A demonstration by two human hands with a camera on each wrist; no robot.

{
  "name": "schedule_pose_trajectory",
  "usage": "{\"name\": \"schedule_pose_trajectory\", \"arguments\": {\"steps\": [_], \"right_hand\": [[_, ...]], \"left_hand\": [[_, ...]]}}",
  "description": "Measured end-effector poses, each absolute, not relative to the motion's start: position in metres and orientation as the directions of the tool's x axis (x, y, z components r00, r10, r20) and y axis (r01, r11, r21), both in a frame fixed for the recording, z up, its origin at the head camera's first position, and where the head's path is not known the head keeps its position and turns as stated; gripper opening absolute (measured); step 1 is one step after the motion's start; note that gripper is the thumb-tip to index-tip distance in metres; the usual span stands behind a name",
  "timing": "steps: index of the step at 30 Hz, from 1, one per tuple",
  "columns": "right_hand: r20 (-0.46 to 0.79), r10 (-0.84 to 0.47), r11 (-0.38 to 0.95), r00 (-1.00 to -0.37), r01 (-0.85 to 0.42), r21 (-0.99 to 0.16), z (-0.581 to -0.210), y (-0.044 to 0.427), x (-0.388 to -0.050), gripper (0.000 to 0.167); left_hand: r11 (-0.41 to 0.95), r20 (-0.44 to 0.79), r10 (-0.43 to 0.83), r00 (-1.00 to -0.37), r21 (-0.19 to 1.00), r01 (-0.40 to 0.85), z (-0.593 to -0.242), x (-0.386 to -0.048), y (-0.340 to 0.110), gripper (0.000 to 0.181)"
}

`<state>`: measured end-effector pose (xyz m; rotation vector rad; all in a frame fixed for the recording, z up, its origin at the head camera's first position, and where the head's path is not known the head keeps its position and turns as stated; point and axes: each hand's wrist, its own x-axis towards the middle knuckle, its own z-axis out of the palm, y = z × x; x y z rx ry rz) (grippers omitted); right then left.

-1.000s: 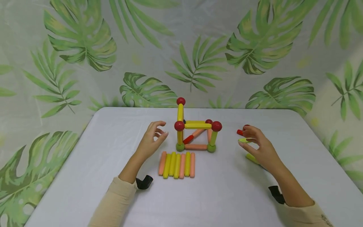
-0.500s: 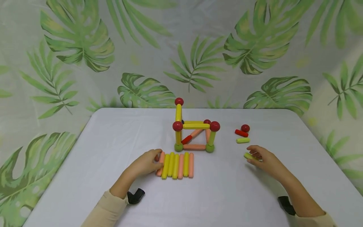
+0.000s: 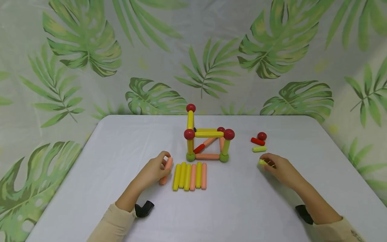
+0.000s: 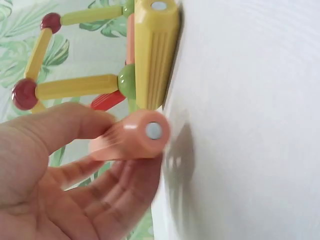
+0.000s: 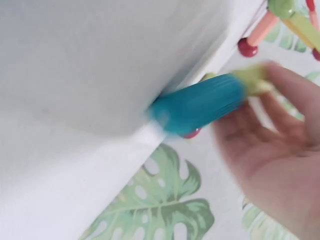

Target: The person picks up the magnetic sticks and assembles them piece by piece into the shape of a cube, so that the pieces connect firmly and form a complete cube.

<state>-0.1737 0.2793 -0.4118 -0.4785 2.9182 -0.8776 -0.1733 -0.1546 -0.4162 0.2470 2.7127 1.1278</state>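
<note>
The left hand (image 3: 154, 169) pinches an orange stick (image 3: 166, 171) at the left of a row of yellow and orange sticks (image 3: 187, 177); in the left wrist view thumb and fingers grip the orange stick (image 4: 135, 135), its round metal end facing the camera. At the right, the right hand (image 3: 279, 168) pinches a light green piece (image 3: 262, 162). The right wrist view shows a blurred blue stick (image 5: 200, 104) joined end to end with the light green piece (image 5: 252, 79) between the fingers. Behind the row stands a frame of sticks and balls (image 3: 209, 134).
Beyond the right hand lie a short light green stick (image 3: 259, 149), a short red stick (image 3: 258, 141) and a red ball (image 3: 262, 136) on the white table (image 3: 235, 208). A leaf-patterned cloth (image 3: 163, 60) hangs behind the table.
The left hand came down to the row, took hold of its leftmost orange stick and moved it slightly left. The right hand moved back from the small pieces and now holds the light green piece.
</note>
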Motion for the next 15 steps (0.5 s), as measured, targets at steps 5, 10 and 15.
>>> {"name": "schedule_pose_trajectory", "arguments": {"steps": [5, 10, 15], "right_hand": [[0.135, -0.27, 0.706, -0.953, -0.292, -0.645, -0.4073, 0.2795, -0.1742, 0.03], [0.172, -0.255, 0.627, -0.952, -0.298, -0.72, -0.4093, 0.2803, -0.1761, 0.029], [0.174, -0.278, 0.648, -0.945, -0.318, -0.692, -0.4146, 0.2786, -0.1781, 0.029]], "left_hand": [[0.643, 0.036, 0.144, -0.989, 0.756, 0.121, -0.4104, -0.1765, -0.1599, 0.045], [0.617, 0.077, 0.115, -0.99, 0.776, 0.132, -0.408, -0.1775, -0.164, 0.047], [0.599, 0.084, 0.126, -0.988, 0.788, 0.143, -0.407, -0.178, -0.1658, 0.049]]}}
